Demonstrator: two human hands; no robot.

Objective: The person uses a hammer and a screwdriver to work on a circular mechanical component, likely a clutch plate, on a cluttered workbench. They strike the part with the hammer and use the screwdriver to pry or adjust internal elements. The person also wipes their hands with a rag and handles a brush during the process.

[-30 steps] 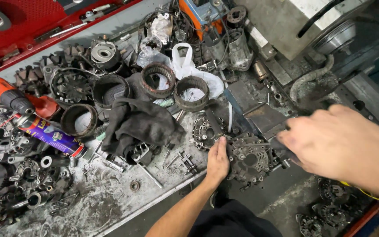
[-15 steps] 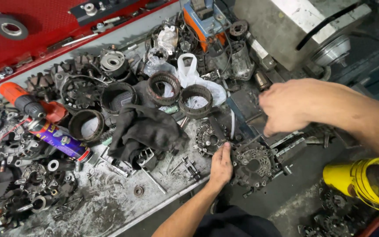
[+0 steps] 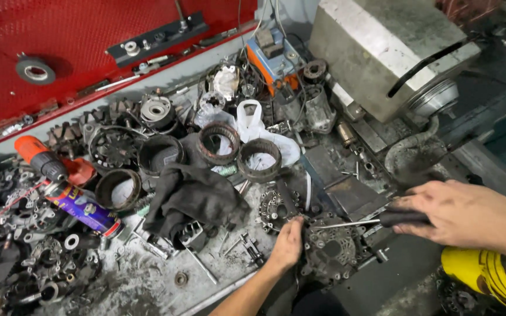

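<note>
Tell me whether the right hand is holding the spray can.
No, the right hand grips a black-handled screwdriver; the spray can lies untouched, far across the bench.

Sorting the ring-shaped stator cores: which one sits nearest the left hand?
The stator ring against the white plastic bag, rightmost of them; the others lie farther from the left hand.

The right hand (image 3: 464, 213) hides most of the black screwdriver handle (image 3: 404, 217), the yellow plastic object (image 3: 487, 278) at near right is cut off by the frame edge, and small grey metal parts (image 3: 24, 257) at near left blur together.
</note>
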